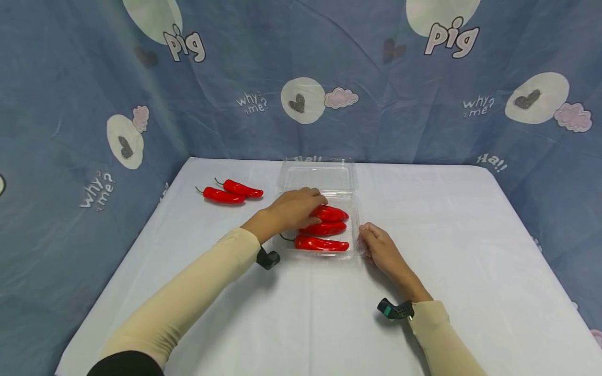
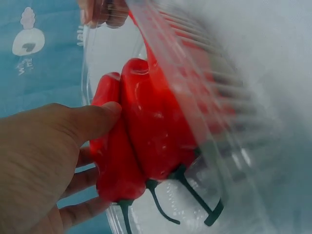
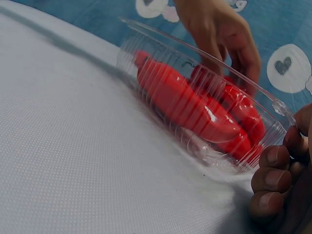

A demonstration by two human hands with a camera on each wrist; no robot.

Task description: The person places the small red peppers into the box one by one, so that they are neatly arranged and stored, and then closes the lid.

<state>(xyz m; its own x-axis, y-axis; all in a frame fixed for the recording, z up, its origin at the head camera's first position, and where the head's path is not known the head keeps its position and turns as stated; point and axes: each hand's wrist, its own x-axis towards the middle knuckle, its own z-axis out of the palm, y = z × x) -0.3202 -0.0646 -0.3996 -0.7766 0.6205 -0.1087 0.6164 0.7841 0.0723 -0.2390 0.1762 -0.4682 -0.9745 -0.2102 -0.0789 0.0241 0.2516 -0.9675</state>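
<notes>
A clear plastic clamshell container [image 1: 354,209] lies on the table with its lid [image 1: 317,178] folded back. Inside are several glossy red chili peppers, one [image 1: 322,243] along the near side and others beyond it. My left hand [image 1: 296,210] reaches in from the left and grips the far chili pepper [image 2: 114,156], thumb on top and fingers around its outer side. Dark green stems point toward the left end of the container. At the right end, my right hand [image 1: 380,248] pinches the container's rim between thumb and curled fingers [image 3: 273,178].
Two more red chili peppers [image 1: 223,195] [image 1: 242,188] lie side by side on the white-covered table [image 1: 447,224], left of the container. A blue patterned cloth [image 1: 367,62] hangs behind and at the sides. Each wrist wears a dark strapped device.
</notes>
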